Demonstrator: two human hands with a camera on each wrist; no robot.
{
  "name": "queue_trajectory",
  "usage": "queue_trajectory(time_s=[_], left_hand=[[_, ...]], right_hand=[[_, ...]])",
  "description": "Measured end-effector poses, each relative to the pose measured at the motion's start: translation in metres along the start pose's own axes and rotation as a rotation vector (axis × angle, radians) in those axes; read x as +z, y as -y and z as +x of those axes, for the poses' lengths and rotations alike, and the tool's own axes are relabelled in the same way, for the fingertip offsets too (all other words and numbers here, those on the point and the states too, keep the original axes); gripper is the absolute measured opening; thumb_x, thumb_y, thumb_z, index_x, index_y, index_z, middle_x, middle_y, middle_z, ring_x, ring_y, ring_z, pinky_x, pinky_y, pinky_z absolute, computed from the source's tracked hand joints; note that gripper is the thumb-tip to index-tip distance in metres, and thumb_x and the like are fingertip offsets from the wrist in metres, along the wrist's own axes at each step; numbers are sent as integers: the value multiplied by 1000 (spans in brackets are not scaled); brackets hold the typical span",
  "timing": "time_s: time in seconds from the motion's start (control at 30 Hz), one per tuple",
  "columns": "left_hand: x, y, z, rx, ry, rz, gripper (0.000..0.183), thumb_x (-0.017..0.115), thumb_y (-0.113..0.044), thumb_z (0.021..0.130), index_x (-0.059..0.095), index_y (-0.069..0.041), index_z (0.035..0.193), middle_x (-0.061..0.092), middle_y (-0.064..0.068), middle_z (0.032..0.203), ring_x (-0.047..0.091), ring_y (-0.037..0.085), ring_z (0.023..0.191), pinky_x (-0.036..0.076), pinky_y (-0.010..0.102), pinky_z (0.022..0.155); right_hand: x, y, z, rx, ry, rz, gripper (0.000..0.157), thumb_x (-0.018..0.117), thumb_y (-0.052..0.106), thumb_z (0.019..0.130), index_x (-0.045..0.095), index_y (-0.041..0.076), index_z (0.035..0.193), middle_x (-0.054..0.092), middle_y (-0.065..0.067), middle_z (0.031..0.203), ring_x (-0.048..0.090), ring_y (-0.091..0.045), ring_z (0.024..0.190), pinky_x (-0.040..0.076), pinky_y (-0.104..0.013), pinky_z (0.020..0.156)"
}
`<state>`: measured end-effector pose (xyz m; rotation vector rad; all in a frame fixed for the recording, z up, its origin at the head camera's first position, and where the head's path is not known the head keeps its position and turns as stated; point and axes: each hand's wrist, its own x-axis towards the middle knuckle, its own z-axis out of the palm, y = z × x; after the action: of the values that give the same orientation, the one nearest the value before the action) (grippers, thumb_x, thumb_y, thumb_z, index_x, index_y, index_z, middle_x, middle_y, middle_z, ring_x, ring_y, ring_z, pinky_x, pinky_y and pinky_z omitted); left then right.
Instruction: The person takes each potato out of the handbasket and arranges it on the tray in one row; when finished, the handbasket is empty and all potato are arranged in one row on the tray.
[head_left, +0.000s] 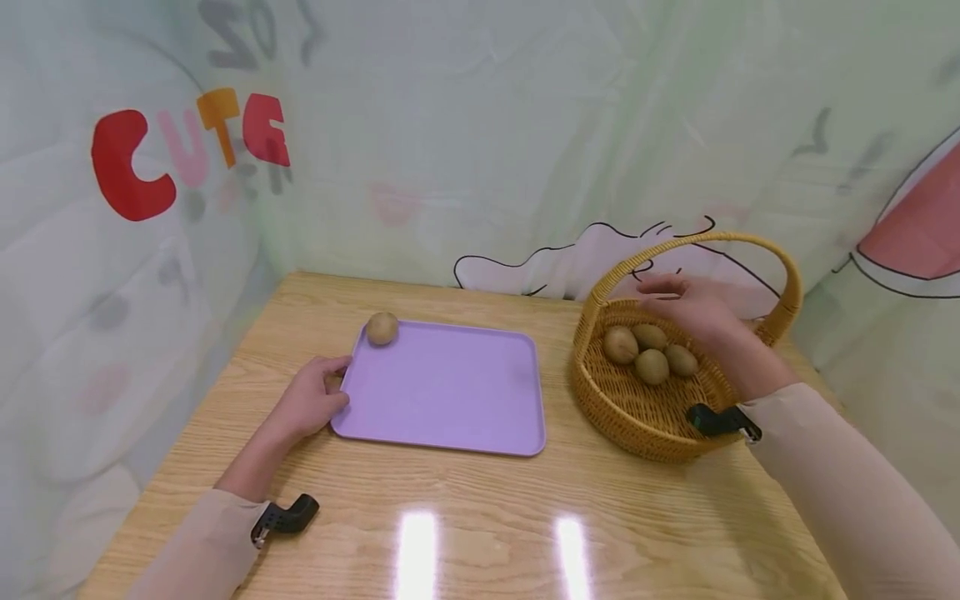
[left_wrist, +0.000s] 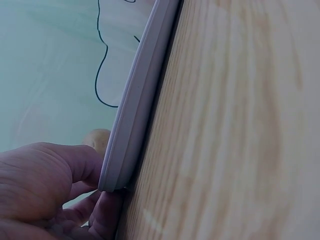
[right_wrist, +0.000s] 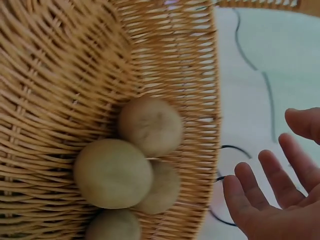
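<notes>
A purple tray [head_left: 442,387] lies on the table with one kiwi [head_left: 382,328] at its far left corner. My left hand [head_left: 311,395] grips the tray's left rim; in the left wrist view, part of the hand [left_wrist: 45,185] is above the rim and fingertips [left_wrist: 106,212] are under it. My right hand [head_left: 693,312] hovers over the wicker basket [head_left: 626,429], beneath its arched handle, and holds nothing. Its fingers [right_wrist: 280,175] are spread and slightly bent in the right wrist view. Several kiwis [right_wrist: 114,173] sit together inside the basket, below the hand.
The wooden table [head_left: 360,508] meets a printed cloth backdrop [head_left: 450,150] at the back and left. The basket's tall handle [head_left: 787,292] arches over the right hand. Dark wrist devices [head_left: 288,515] are worn on both arms.
</notes>
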<state>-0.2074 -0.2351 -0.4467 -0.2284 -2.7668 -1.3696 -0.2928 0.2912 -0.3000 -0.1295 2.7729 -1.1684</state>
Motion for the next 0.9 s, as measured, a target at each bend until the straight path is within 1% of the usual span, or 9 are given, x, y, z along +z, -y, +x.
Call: queue_trajectory(time_s=[0.07,0.17,0.23,0.3,0.4,0.43,0.63,0.8,0.9], left_hand=[[0,0,0,2,0,-8,58,58,7,80,47,12,136,52,25,121,44,21,68,39,27,54],[2,1,0,2,-2,-23,58,58,8,79,47,13,136,51,24,119,43,20,64,38,26,51],[2,1,0,1,-3,-32,59,58,8,79,46,13,137,51,24,118,43,19,62,38,25,50],[2,1,0,-4,-6,-32,58,58,8,80,46,13,137,51,24,118,43,19,63,38,25,51],[2,1,1,-5,-11,-25,58,58,8,79,47,12,136,51,24,118,43,20,65,38,26,52],[2,1,1,-5,-12,-21,58,58,7,79,47,12,136,51,24,119,43,20,65,38,26,52],[2,1,1,-9,-15,-15,59,59,7,79,48,12,136,52,24,120,42,20,65,38,27,53],[2,0,0,-9,-14,-14,59,59,6,79,48,12,136,52,24,121,43,20,67,39,27,55],[2,0,0,-9,-19,-14,59,59,6,79,48,12,136,52,24,122,43,22,68,39,28,55]], right_hand=[[2,-7,6,18,22,-9,62,64,41,92,50,6,140,26,-6,158,33,-35,137,27,-52,109],[5,-16,13,7,26,-61,60,67,38,90,53,4,138,37,-13,152,35,-36,135,28,-52,108],[8,-21,17,-9,15,-78,57,69,33,90,54,2,136,46,-19,143,39,-36,130,32,-50,105],[11,-27,20,-32,8,-82,53,69,26,91,55,0,135,51,-24,136,44,-36,125,37,-45,101],[14,-31,25,-40,12,-68,48,68,21,91,56,-2,133,54,-23,133,47,-31,121,41,-34,94],[14,-32,26,-41,18,-68,48,68,20,92,56,-2,132,53,-22,134,47,-31,121,41,-34,93],[19,-27,27,-31,94,-123,48,67,21,91,55,1,133,50,-24,136,45,-36,122,40,-45,96],[25,-22,26,-53,179,-148,46,65,16,92,54,-3,133,49,-27,136,50,-39,118,47,-46,90],[27,-23,26,-63,195,-164,46,65,12,92,54,-5,133,50,-28,135,50,-40,118,46,-48,91]])
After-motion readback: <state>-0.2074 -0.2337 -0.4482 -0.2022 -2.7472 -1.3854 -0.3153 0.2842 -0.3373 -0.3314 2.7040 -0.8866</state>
